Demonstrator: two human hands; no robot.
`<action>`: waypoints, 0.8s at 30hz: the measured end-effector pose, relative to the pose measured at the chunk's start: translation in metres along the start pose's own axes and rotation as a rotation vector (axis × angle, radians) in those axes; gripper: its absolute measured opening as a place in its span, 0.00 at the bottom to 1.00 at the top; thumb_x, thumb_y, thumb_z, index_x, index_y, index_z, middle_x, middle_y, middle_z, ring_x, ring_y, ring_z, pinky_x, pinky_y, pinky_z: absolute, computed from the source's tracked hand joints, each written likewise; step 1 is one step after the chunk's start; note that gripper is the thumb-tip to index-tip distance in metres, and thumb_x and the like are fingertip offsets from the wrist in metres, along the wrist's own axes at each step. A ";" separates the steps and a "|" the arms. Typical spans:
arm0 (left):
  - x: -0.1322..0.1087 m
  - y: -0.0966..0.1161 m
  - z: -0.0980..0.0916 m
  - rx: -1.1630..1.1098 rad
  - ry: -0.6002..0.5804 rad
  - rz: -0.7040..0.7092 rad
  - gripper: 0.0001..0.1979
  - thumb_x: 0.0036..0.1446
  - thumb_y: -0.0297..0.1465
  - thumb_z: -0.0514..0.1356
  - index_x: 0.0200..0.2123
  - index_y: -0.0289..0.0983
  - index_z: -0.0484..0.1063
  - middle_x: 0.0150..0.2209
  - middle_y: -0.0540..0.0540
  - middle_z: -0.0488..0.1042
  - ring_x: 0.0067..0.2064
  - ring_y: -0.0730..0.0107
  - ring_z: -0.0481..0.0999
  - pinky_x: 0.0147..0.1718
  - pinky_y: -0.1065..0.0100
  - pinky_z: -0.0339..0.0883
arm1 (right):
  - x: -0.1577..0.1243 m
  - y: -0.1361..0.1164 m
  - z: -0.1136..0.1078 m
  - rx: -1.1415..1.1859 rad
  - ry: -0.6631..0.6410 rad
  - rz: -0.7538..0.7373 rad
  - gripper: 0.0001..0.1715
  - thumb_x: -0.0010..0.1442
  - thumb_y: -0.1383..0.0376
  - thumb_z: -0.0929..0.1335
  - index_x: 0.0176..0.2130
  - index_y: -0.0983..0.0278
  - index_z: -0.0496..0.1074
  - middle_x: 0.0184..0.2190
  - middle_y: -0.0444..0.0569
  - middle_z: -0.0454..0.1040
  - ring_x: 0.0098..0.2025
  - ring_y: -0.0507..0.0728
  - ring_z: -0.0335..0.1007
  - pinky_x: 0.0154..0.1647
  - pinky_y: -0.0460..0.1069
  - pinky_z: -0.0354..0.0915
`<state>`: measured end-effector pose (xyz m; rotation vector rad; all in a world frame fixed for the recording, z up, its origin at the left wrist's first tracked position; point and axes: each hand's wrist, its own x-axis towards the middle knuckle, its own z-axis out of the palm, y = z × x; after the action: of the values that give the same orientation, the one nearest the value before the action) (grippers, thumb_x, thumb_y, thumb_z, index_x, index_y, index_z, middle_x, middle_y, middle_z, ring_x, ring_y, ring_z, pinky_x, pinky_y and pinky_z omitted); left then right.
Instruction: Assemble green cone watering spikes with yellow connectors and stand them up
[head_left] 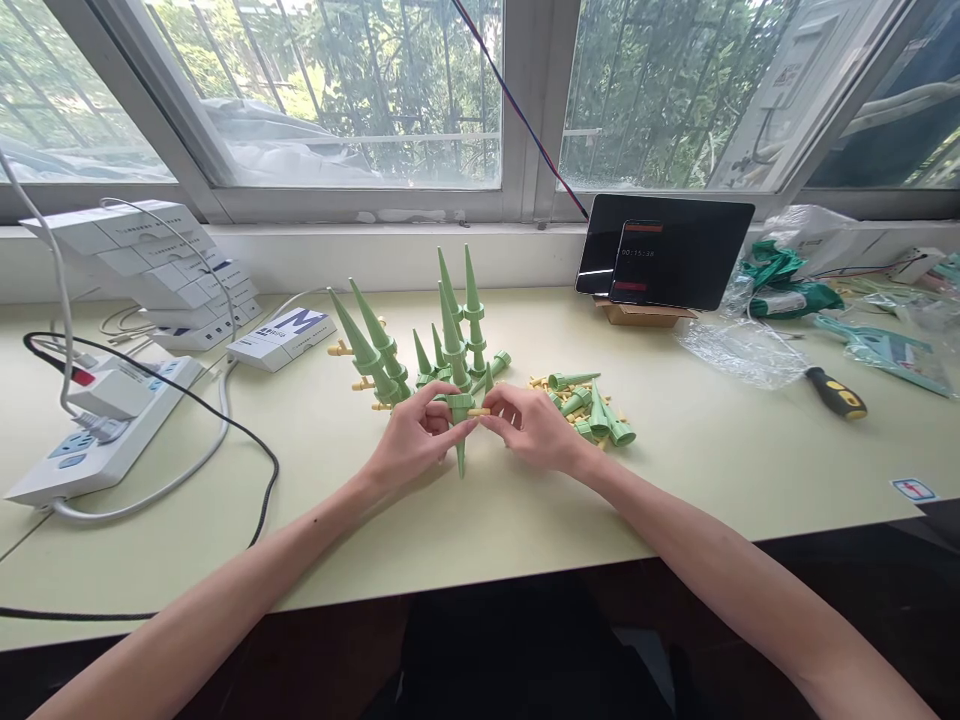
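1 head-worn camera looks forward and down across the table (480,530).

Green spike (461,405), point downward, yellow peg (478,412) jutting sideways

This looks like an office corner or small workroom: a long pale desk (322,540) runs beneath metal-framed windows (519,170), with foliage (652,120) outside. A power strip (79,458), stacked white boxes (187,265) and a phone (637,270) showing a timer (in front of a larger dark screen (709,250)) suggest a workstation; a screwdriver (836,392) and crumpled clear plastic (742,352) hint at light bench work.
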<state>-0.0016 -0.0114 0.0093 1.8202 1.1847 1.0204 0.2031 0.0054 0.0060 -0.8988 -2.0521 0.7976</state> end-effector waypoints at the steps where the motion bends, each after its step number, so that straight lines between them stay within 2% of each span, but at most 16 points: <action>1: 0.000 0.000 0.000 -0.008 0.001 0.001 0.18 0.55 0.39 0.66 0.45 0.40 0.65 0.20 0.57 0.65 0.18 0.76 0.66 0.18 0.73 0.63 | 0.000 0.000 0.000 0.005 -0.003 -0.003 0.08 0.64 0.61 0.66 0.38 0.64 0.68 0.30 0.46 0.73 0.27 0.51 0.65 0.29 0.47 0.63; 7: 0.000 -0.001 0.000 0.005 0.012 0.031 0.17 0.55 0.39 0.66 0.44 0.40 0.65 0.20 0.57 0.65 0.18 0.77 0.66 0.18 0.73 0.63 | 0.001 0.002 0.000 0.036 -0.012 0.008 0.08 0.66 0.62 0.64 0.36 0.64 0.68 0.28 0.45 0.73 0.26 0.51 0.65 0.29 0.46 0.62; 17: 0.001 -0.001 -0.001 0.049 -0.010 0.043 0.18 0.54 0.39 0.66 0.44 0.41 0.64 0.23 0.56 0.69 0.18 0.77 0.67 0.18 0.74 0.65 | 0.001 -0.004 -0.001 0.009 -0.041 0.053 0.21 0.70 0.62 0.59 0.25 0.64 0.63 0.20 0.43 0.69 0.22 0.49 0.63 0.28 0.45 0.59; 24: 0.001 0.002 0.000 -0.016 0.002 0.024 0.18 0.54 0.39 0.66 0.42 0.40 0.64 0.27 0.53 0.74 0.17 0.79 0.66 0.17 0.74 0.66 | 0.000 0.000 0.000 0.006 -0.002 0.024 0.11 0.67 0.59 0.63 0.38 0.64 0.68 0.29 0.46 0.74 0.26 0.50 0.65 0.29 0.46 0.61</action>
<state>-0.0006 -0.0116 0.0116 1.8249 1.1558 1.0426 0.2034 0.0049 0.0060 -0.9217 -2.0426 0.8173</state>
